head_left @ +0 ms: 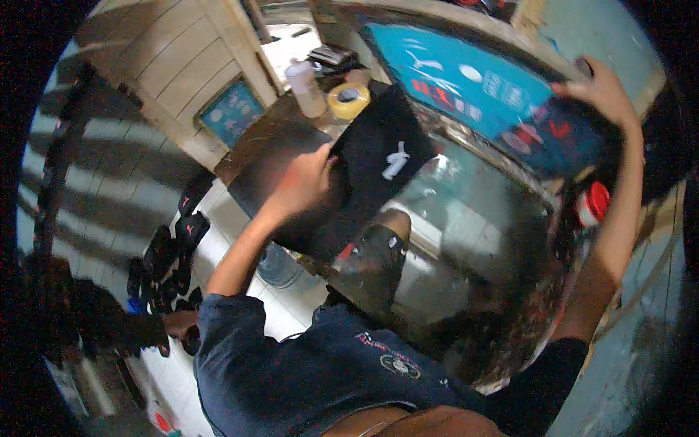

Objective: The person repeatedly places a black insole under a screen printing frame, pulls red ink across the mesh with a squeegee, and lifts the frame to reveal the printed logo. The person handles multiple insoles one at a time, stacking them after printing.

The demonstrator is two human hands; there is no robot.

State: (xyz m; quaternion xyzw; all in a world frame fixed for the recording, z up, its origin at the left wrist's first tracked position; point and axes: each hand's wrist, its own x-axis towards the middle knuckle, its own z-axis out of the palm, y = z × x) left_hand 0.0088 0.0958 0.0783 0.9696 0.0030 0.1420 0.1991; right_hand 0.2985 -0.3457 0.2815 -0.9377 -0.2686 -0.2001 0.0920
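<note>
Head: black, white-printed cloth; left hand, grip unclear; right hand holds blue screen.

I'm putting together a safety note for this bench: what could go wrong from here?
The blue framed screen might drop or swing if the right hand, at its far right corner, lost its hold.

The white print on the black cloth could smear if wet, with the left hand so near; the picture can't show whether it is.

Dragging that cloth might knock the bottle or yellow tape roll close beyond it.
</note>
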